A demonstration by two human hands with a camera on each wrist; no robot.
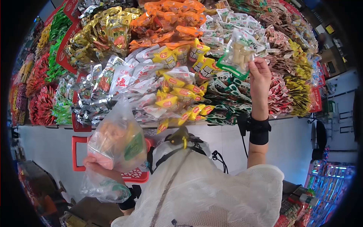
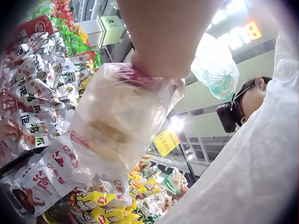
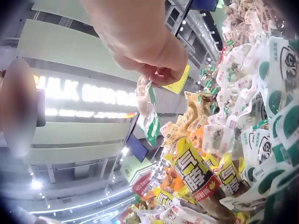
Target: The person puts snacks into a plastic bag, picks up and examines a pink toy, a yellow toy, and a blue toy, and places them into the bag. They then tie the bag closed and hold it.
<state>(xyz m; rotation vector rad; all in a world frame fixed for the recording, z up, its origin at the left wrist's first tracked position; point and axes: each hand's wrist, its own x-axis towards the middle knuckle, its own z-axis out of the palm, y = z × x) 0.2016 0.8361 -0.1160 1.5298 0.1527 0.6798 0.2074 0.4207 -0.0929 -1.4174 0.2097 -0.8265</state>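
In the head view my right hand (image 1: pixel 261 72) pinches the edge of a clear snack packet (image 1: pixel 239 53) with a green border and pale pieces inside, held up over the display. The right wrist view shows that packet (image 3: pixel 147 114) hanging from the fingertips of the hand (image 3: pixel 156 58). My left hand (image 1: pixel 94 163) grips a clear plastic bag (image 1: pixel 117 140) at the lower left; several packets, orange-brown and green among them, show through it. From the left wrist, the cloudy bag (image 2: pixel 119 121) hangs close by the hand (image 2: pixel 163 60), whose fingers are mostly hidden.
Heaped snack packets fill the display: gold (image 1: pixel 113 34), orange (image 1: pixel 166 22), yellow (image 1: pixel 174 90), white (image 1: pixel 124 77) and dark green ones (image 1: pixel 228 94). A red basket (image 1: pixel 77 155) stands on the floor behind the bag. A yellow price tag (image 2: pixel 166 141) hangs above the packets.
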